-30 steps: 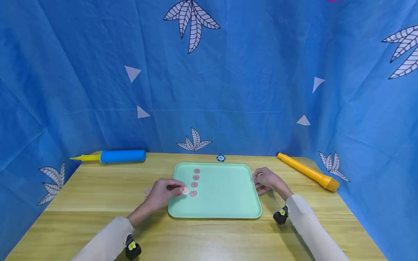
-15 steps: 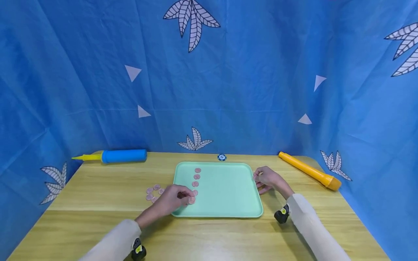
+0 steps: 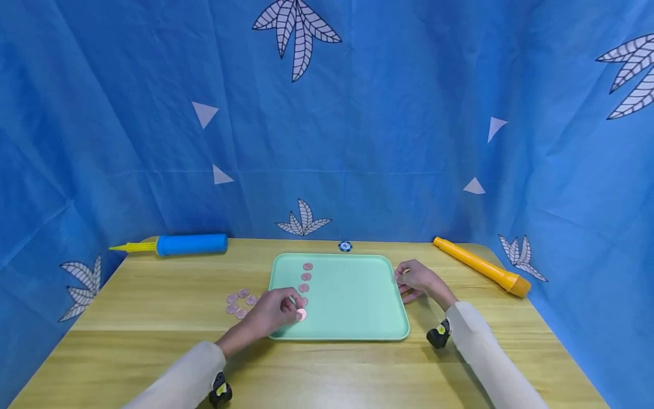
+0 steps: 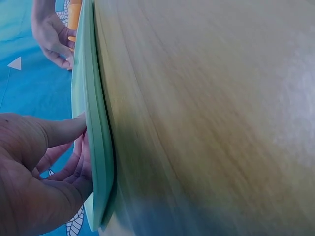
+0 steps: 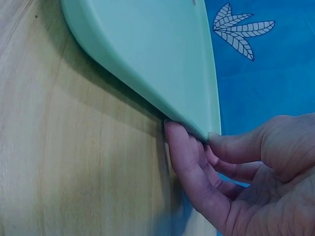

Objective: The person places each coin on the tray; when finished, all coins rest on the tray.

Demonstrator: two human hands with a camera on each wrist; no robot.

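A pale green tray (image 3: 352,295) lies on the wooden table. Copper-coloured coins form a column along its left part, with one coin (image 3: 306,276) near the top. My left hand (image 3: 276,311) is over the tray's left side, thumb and index finger parted beside the lowest coin (image 3: 302,314). That coin appears to lie on the tray, close against the thumb tip. In the left wrist view the tray's rim (image 4: 93,118) hides the coins and fingertips. My right hand (image 3: 416,280) grips the tray's right edge, thumb (image 5: 231,146) on the rim and fingers below it.
Several more coins (image 3: 232,308) lie in a loose ring left of the tray. A blue air pump (image 3: 191,244) with a yellow nozzle is at the back left. A poker chip (image 3: 345,246) sits behind the tray, an orange toy microphone (image 3: 480,265) at the right.
My left hand carried a coin from the tray's left edge to the bottom of the column, and its fingertips have parted there. My right hand has stayed on the tray.
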